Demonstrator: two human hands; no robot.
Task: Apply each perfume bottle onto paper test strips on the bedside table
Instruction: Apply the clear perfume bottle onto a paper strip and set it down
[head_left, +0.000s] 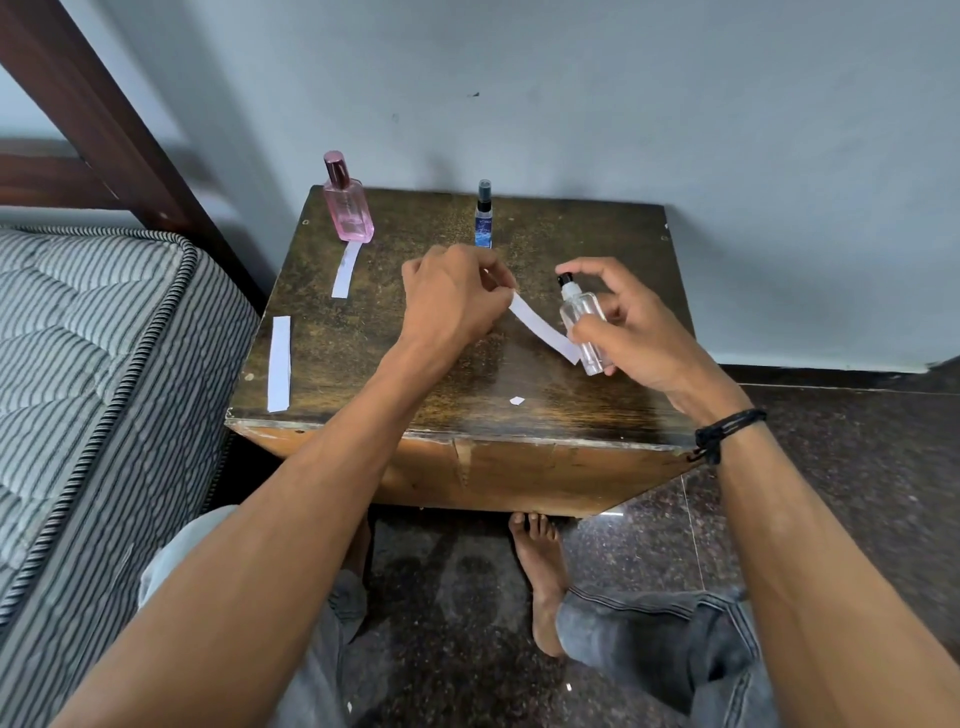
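Centre frame, above dark wooden bedside table (395, 358): left hand (452, 301) pinches white paper test strip (543, 327) by its end; right hand (631, 332) grips clear plastic spray bottle (584, 325), forefinger on black nozzle, strip's far end at bottle.

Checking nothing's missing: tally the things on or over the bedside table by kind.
Perfume bottles: 3, pink bottle, blue bottle, clear bottle
Paper test strips: 3, back strip, left strip, held strip
Paper scrap: 1
Total: 7
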